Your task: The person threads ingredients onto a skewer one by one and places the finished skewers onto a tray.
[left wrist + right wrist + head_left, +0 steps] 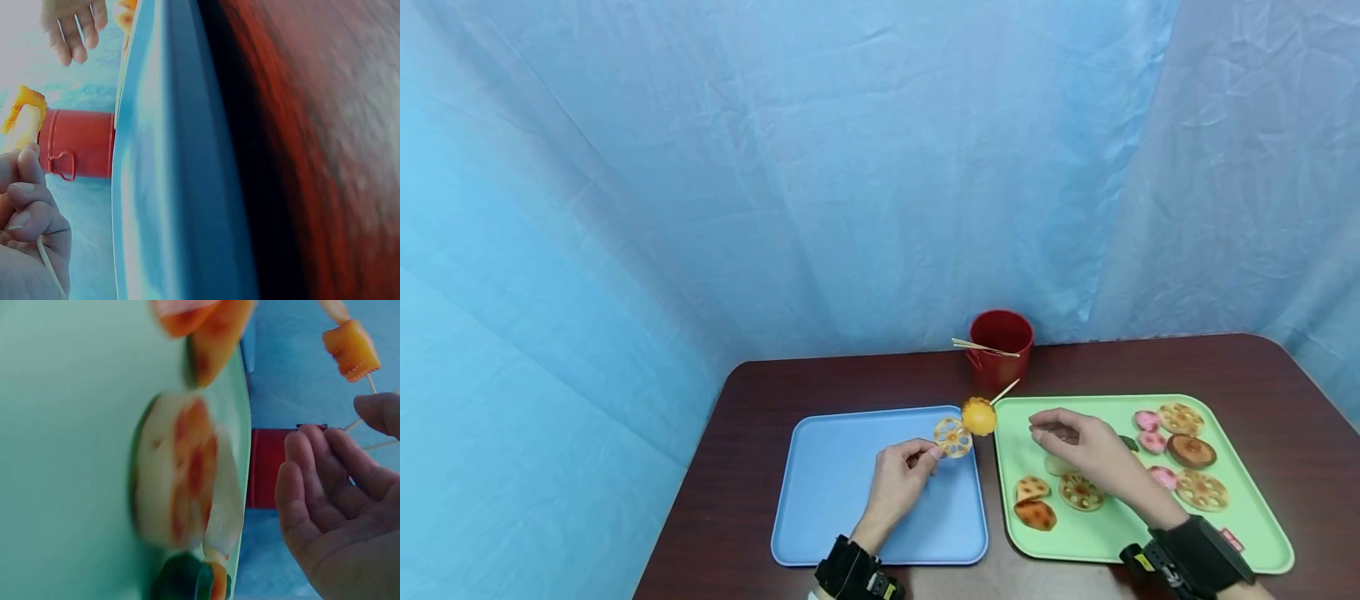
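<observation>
A pale green tray (1075,537) bears golden wheel-patterned slices (1081,493), pink pieces (1152,442) and a brown disc (1191,451). At its left edge show a yellow-orange chunk (979,417) and a cream-yellow lotus-like slice (952,437) patterned with a ring of holes. A plain blue tray (835,492) lies left of it, a deep red cup (1000,367) beyond its far left corner, dark reddish-brown counter (737,467) beneath, light-blue cloth (880,183) behind.

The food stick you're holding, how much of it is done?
Done: a yellow piece and a lotus-like slice seem threaded on the stick. In hand: the left hand has that stick in its grip; the right hand holds nothing. Probably left: food pieces on the green tray, spare sticks at the red cup.
</observation>
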{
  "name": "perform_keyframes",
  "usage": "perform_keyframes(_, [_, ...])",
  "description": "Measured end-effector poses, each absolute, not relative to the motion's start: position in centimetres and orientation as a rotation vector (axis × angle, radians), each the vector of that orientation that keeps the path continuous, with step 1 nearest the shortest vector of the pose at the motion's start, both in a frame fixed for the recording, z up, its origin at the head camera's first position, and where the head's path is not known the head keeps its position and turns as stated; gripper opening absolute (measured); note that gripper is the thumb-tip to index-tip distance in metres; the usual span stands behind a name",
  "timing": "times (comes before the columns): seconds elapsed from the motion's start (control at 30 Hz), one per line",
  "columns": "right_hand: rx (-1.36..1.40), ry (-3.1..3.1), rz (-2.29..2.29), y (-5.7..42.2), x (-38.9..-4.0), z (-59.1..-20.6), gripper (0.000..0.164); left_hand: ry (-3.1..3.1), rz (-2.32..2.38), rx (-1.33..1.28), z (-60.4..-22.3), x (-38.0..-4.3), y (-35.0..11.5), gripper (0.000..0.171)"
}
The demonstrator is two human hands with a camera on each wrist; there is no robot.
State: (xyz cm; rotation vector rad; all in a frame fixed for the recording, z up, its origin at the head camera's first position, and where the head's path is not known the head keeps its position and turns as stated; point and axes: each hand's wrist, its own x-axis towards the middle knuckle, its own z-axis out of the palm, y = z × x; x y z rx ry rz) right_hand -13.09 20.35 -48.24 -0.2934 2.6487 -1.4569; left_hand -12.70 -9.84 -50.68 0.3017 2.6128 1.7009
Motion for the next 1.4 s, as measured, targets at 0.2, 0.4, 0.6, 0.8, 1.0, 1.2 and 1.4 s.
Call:
perform_keyframes(0.2, [-0.532,2.754,-1.25,20.3,-12.9,-48.5,0.021,2.627,1.688,0.266,-50.7,-12.6,-10.3,0.017])
perform_keyframes(0.4, [-0.805,2.66,-1.104,20.2,-12.9,-48.8,0.019,2.616,1.683,0.252,-50.9,-12.5,-10.3,0.017])
perform_keyframes(0.6, [-0.941,2.575,-1.031,20.1,-12.8,-49.3,0.021,2.625,1.673,0.246,-50.9,-12.5,-10.2,0.017])
perform_keyframes(0.8, [-1.013,2.551,-0.983,19.9,-12.7,-49.6,0.021,2.627,1.659,0.219,-50.9,-12.6,-10.1,0.015])
perform_keyframes(1.0, [-1.016,2.534,-0.925,19.8,-12.6,-49.6,0.022,2.633,1.664,0.226,-51.0,-12.6,-10.0,0.014])
perform_keyframes(1.2, [-0.975,2.561,-0.882,19.6,-12.7,-49.6,0.019,2.62,1.658,0.215,-51.0,-12.5,-10.0,0.014])
perform_keyframes(1.4, [-0.971,2.628,-0.885,19.5,-12.7,-49.6,0.025,2.624,1.654,0.219,-51.0,-12.5,-10.0,0.014])
